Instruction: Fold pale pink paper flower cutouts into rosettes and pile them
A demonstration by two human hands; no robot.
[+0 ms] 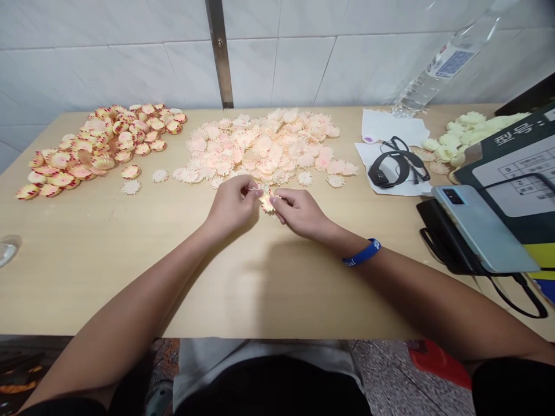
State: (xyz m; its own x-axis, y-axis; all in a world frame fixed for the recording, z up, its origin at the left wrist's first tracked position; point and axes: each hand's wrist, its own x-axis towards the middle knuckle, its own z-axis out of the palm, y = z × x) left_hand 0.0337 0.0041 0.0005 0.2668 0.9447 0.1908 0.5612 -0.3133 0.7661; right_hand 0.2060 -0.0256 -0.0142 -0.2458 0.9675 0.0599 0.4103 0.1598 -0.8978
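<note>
Pinching a thin white stem (255,189) between finger and thumb, the left hand (232,202) held it steady while the right hand (299,214) clenched a small peach flower (267,203) at the fingertips. Working this close suited such delicate petals. The flower sat above the middle of the table (87,277), just near the pale pile (264,144), with a red-edged pile (99,144) far left.
</note>
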